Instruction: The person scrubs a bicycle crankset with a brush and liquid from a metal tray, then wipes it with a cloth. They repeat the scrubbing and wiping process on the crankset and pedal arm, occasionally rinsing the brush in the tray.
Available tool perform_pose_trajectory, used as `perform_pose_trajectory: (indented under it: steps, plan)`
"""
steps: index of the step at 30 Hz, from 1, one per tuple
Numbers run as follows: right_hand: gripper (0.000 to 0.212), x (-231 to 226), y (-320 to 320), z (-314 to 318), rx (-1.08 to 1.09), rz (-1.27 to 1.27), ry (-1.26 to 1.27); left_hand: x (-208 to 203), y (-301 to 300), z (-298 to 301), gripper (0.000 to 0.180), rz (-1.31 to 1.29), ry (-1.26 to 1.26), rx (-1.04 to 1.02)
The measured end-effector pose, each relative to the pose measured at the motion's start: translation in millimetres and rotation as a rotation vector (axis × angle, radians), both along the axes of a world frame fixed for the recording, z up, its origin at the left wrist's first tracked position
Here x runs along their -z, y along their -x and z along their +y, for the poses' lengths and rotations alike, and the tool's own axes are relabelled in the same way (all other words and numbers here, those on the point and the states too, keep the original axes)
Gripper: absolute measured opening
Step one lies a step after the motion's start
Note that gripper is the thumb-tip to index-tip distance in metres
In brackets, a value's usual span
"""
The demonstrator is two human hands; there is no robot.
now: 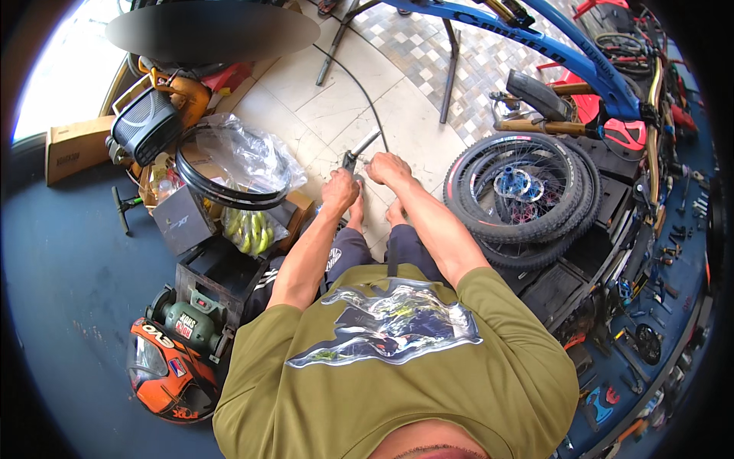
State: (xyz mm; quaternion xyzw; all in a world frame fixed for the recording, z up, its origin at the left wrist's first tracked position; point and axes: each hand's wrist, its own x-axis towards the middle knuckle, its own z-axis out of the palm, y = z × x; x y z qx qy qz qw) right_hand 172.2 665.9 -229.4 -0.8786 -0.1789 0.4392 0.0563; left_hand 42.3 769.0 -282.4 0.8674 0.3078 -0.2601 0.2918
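Observation:
My left hand [339, 191] is closed round a small hand tool [349, 163] with a dark head. A grey bar [365, 144] slants up and right from that head; I cannot make out the tool's kind. To its right, my right hand [388, 169] is closed, fingers curled, at the lower end of a thin black cable or hose [367, 93]. This line curves down from the far side of the floor. Both hands are close together above my bare feet, and the fingertips are partly hidden.
Bicycle wheels with tyres [520, 195] lie stacked at right, below a blue bike frame [527, 38]. At left are black rims [229, 191], a grey box [182, 222], a green bench grinder [191, 321] and an orange helmet [172, 375]. Tools [634, 352] line the right side.

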Motion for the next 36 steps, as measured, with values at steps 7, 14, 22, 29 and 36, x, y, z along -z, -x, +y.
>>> perform_pose_trajectory:
  steps: [7, 14, 22, 29, 36]
  plan:
    - [0.037, 8.2, 6.1, 10.0, -0.179, -0.140, -0.078, -4.6, -0.2, -2.4, 0.054, -0.026, -0.341, 0.269]
    - [0.035, 7.6, -7.2, 26.7, -0.293, -0.203, -0.054, -18.5, 4.7, -8.0, 0.059, -0.038, -0.584, 0.491]
    - [0.035, -2.7, -21.1, 39.8, -0.318, -0.230, 0.017, -22.6, 7.3, -12.2, 0.057, -0.078, -0.597, 0.545]
    - [0.030, -8.5, -25.6, 46.5, -0.330, -0.190, 0.076, -25.3, 11.2, -15.8, 0.041, -0.150, -0.619, 0.557]
    - [0.025, -7.7, -23.1, 51.9, -0.357, -0.227, 0.085, -26.2, 10.2, -15.0, 0.044, -0.121, -0.567, 0.566]
